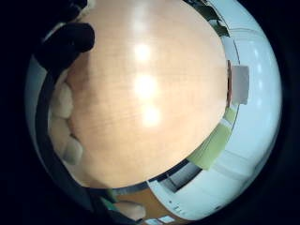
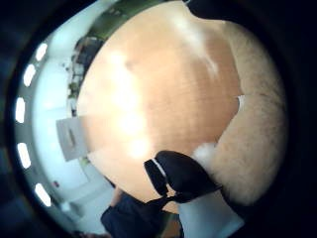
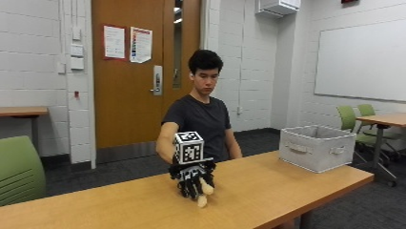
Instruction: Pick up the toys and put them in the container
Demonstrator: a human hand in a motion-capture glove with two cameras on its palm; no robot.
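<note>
Smooth wooden table [image 3: 273, 186] bearing, nearest, the gloved right hand [image 3: 192, 179] with fingers curled round a cream, fuzzy plush toy [image 3: 204, 194] raised just above the tabletop; farther along, well apart, a grey fabric rectangular container [image 3: 316, 148], contents not visible.

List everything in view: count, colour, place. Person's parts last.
long wooden table: 1, light brown, across the foreground
fuzzy cream plush toy: 1, cream, in the gloved hand above the table's middle; it fills one side of the thumb side palm view
grey fabric storage container: 1, light grey with handles, on the table's far end, apart from the hand
green chairs: at least 2, green, by a second table behind the container; another at the picture's near edge
wooden door: 1, brown, behind the person
whiteboard: 1, white, on the side wall
gloved right hand: 1, black glove, fingers curled round the toy
</note>
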